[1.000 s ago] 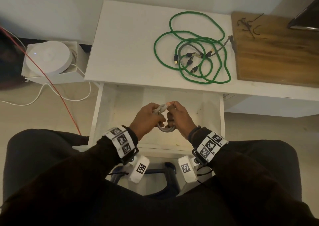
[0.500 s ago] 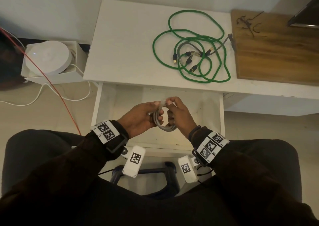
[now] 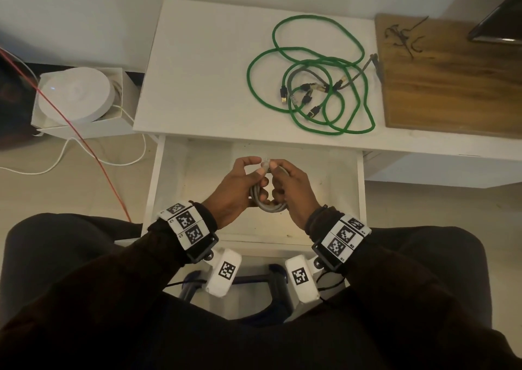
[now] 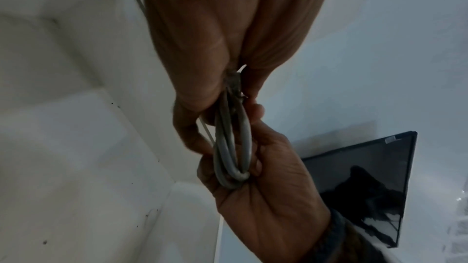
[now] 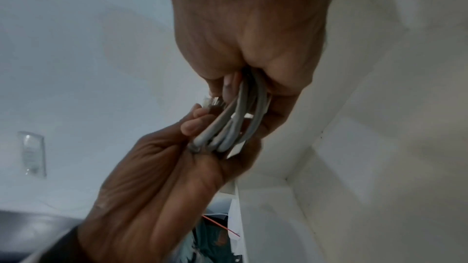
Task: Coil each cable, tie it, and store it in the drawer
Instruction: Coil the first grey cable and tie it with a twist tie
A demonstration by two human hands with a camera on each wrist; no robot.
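- Centrally, left hand (image 3: 236, 188) and right hand (image 3: 291, 190) both grip the coiled grey cable (image 3: 268, 204) above the open drawer (image 3: 333, 188).
- Green cable (image 3: 310, 72) lies loose on the desk (image 3: 197, 72) at 1 o'clock.

cable tangle (image 3: 310, 87) on table (image 3: 197, 58) | board (image 3: 452, 87) right of it | drawer (image 3: 360, 188) in front
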